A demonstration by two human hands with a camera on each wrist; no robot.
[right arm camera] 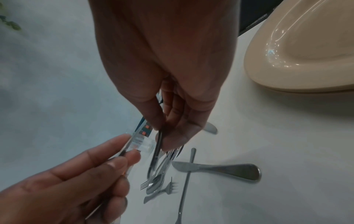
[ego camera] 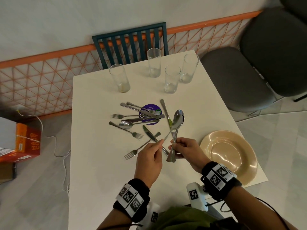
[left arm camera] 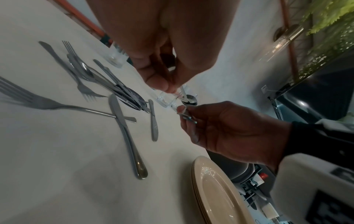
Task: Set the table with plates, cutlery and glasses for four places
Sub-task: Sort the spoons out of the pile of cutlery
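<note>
Two spoons (ego camera: 178, 119) are raised over the middle of the white table (ego camera: 99, 163), their bowls overlapping. My left hand (ego camera: 160, 143) pinches the thin handle end of one spoon (right arm camera: 124, 150). My right hand (ego camera: 172, 145) grips the handle of the other spoon (right arm camera: 159, 145), its flat end sticking out below the fingers. Loose forks, knives and a spoon lie in a pile (ego camera: 137, 117) beyond the hands. A stack of beige plates (ego camera: 229, 155) sits at the right edge. Several empty glasses (ego camera: 172, 78) stand at the far side.
A knife (ego camera: 150, 132) and a fork (ego camera: 132, 152) lie crossed just under my left hand. A purple round sticker (ego camera: 150, 124) lies under the cutlery pile. A dark slatted chair (ego camera: 131, 42) stands at the far end, grey seats (ego camera: 232, 77) to the right, boxes (ego camera: 27, 141) on the floor left.
</note>
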